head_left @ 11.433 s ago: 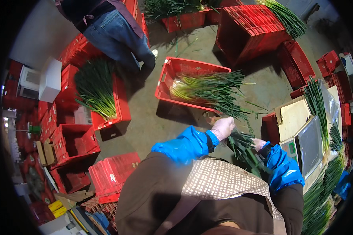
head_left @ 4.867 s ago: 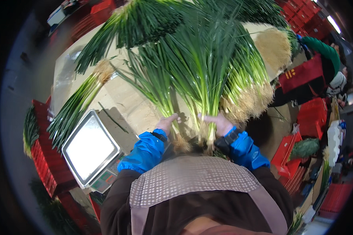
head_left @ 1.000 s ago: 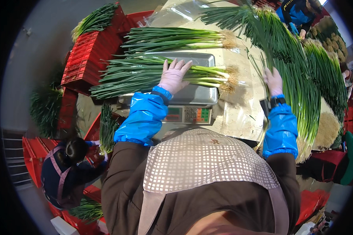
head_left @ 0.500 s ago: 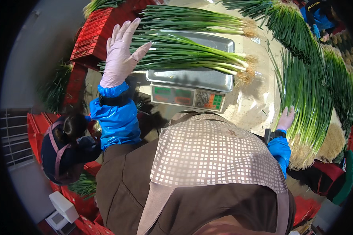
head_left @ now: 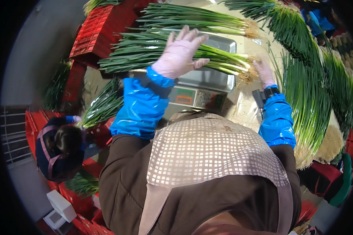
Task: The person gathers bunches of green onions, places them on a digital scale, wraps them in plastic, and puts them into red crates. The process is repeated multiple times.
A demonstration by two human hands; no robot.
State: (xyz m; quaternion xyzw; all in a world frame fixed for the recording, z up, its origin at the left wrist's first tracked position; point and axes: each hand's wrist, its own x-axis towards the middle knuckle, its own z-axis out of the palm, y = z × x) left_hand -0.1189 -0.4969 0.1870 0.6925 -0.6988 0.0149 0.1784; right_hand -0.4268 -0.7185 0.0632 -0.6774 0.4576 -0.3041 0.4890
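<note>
Around the scale (head_left: 202,84): red crates (head_left: 100,29) stacked at upper left, a second bundle (head_left: 196,17) of green onions lying beyond the pan, long rows of onions (head_left: 310,78) down the right side of the table (head_left: 243,109). At lower left, a crouching co-worker (head_left: 60,147) with a small bunch (head_left: 102,107) among more crates. In the way of the view: blue sleeve (head_left: 139,109) across the scale's left end, checked apron (head_left: 208,149) over its front edge.

On the scale pan, one bunch (head_left: 153,49) of green onions, lying crosswise: dark green leaves fanning left past the pan's edge, pale white stalks gathered to the right, tan roots tufted at the right end.

Left hand (head_left: 178,55), in a pale glove, fingers spread wide, palm down over the middle of the bunch; touching or just above, cannot tell. Right hand (head_left: 264,72), gloved too, at the root end, fingers extended toward the roots; whether pinching them, cannot tell.
</note>
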